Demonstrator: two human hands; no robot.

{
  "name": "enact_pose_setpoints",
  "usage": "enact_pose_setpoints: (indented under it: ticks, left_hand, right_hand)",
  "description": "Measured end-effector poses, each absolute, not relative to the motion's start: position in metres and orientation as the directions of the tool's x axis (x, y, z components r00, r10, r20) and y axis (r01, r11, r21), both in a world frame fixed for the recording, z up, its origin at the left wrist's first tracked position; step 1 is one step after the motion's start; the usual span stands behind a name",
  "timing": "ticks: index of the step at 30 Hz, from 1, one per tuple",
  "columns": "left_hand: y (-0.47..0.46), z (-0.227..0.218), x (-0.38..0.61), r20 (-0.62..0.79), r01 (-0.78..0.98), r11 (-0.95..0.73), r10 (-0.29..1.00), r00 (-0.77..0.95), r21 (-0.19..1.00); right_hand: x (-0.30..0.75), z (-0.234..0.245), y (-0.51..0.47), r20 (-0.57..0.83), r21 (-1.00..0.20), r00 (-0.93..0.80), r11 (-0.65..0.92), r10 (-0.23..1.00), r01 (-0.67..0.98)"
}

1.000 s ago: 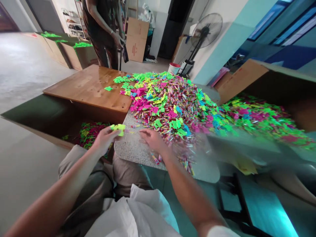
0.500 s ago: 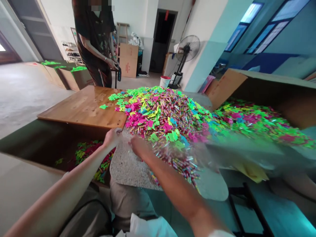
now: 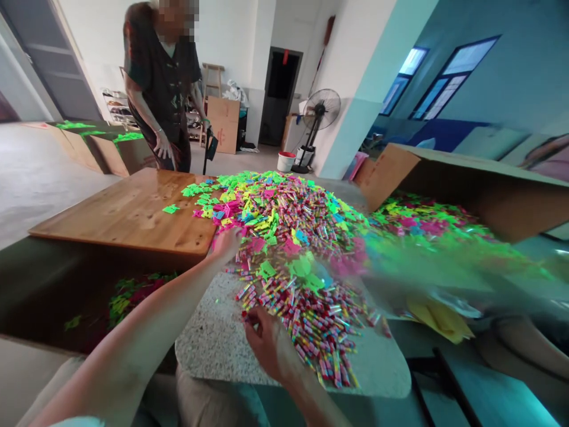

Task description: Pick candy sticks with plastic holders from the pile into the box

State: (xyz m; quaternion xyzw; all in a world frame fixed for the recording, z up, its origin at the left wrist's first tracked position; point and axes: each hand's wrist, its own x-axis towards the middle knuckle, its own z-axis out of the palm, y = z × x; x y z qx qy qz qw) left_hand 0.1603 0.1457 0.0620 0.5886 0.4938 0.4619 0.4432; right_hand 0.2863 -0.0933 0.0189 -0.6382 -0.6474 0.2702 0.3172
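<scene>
My left hand [image 3: 228, 244] reaches to the near left edge of the pile, among pink plastic pieces [image 3: 229, 209]. Its fingers look drawn together, and whatever may be in them is hidden. Closer to me, my right hand [image 3: 269, 341] hovers over the speckled tabletop [image 3: 213, 332], thumb and forefinger pinched on a small red-ended tube [image 3: 246, 315]. Beside it spread many short tubes with pink, red and yellow printed wrapping [image 3: 306, 320]. Flat green pieces [image 3: 306, 270] lie among them, and the heap rises behind in green, yellow, pink and blue.
A wooden board [image 3: 128, 207] adjoins the tabletop at left, above an open carton [image 3: 53, 273] holding coloured pieces. Another carton [image 3: 395, 172] lies tipped at right, its pieces spilling toward the heap. A person [image 3: 162, 89] stands behind the board. A blurred transparent sheet crosses the right side.
My left hand has moved forward and right to the pink pieces. My right hand has drawn back toward me, beside the tubes. The standing person now leans with one hand lowered toward the board.
</scene>
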Motion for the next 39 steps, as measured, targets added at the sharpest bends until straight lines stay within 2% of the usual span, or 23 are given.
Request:
enact_pose_setpoints:
  ticks: [2, 4, 6, 8, 11, 17, 20, 24, 29, 34, 36, 39]
  left_hand:
    - [0.137, 0.064, 0.148, 0.064, 0.105, -0.063, 0.998, -0.002, 0.992]
    - [0.118, 0.066, 0.133, -0.015, -0.043, 0.012, 0.998, -0.061, 0.999]
    - [0.087, 0.065, 0.119, -0.116, -0.263, 0.105, 0.993, -0.026, 0.959]
    - [0.048, 0.064, 0.107, -0.195, -0.464, 0.2, 0.979, 0.058, 0.863]
    - [-0.008, 0.063, 0.094, -0.247, -0.585, 0.282, 0.959, 0.141, 0.761]
    - [-0.062, 0.067, 0.068, -0.208, -0.426, 0.297, 0.948, 0.242, 0.854]
    - [-0.069, 0.071, 0.057, -0.214, -0.348, 0.29, 0.947, 0.239, 0.892]
    - [-0.076, 0.078, 0.05, -0.187, -0.298, 0.247, 0.958, 0.216, 0.922]
    - [-0.085, 0.084, 0.05, -0.094, -0.243, 0.131, 0.983, 0.16, 0.961]
    - [-0.091, 0.088, 0.06, -0.041, -0.154, 0.059, 0.992, 0.117, 0.986]
    - [-0.094, 0.09, 0.065, -0.038, -0.138, 0.047, 0.997, 0.068, 0.989]
    - [-0.099, 0.093, 0.068, -0.03, -0.115, 0.032, 0.999, 0.019, 0.993]
  right_hand:
    - [0.292, 0.016, -0.097, 0.057, -0.817, 0.071, 0.006, 0.996, 0.577]
    - [0.295, 0.016, -0.097, 0.063, -0.875, 0.104, 0.005, 0.993, 0.484]
    - [0.295, 0.019, -0.096, 0.078, -0.918, 0.111, 0.028, 0.991, 0.395]
    - [0.291, 0.027, -0.095, 0.09, -0.944, 0.111, 0.05, 0.99, 0.326]
    - [0.281, 0.047, -0.093, 0.102, -0.962, 0.113, 0.069, 0.988, 0.264]
    - [0.266, 0.094, -0.09, 0.119, -0.974, 0.055, 0.106, 0.991, 0.198]
    - [0.261, 0.104, -0.093, 0.097, -0.97, 0.0, 0.095, 0.995, 0.224]
    - [0.254, 0.101, -0.1, 0.117, -0.942, -0.066, 0.131, 0.991, 0.309]
    - [0.245, 0.097, -0.108, 0.209, -0.905, -0.075, 0.222, 0.975, 0.363]
    - [0.242, 0.1, -0.113, 0.31, -0.802, -0.061, 0.295, 0.949, 0.52]
    - [0.243, 0.098, -0.113, 0.308, -0.774, -0.058, 0.285, 0.95, 0.566]
    - [0.249, 0.092, -0.11, 0.24, -0.812, -0.08, 0.245, 0.967, 0.53]
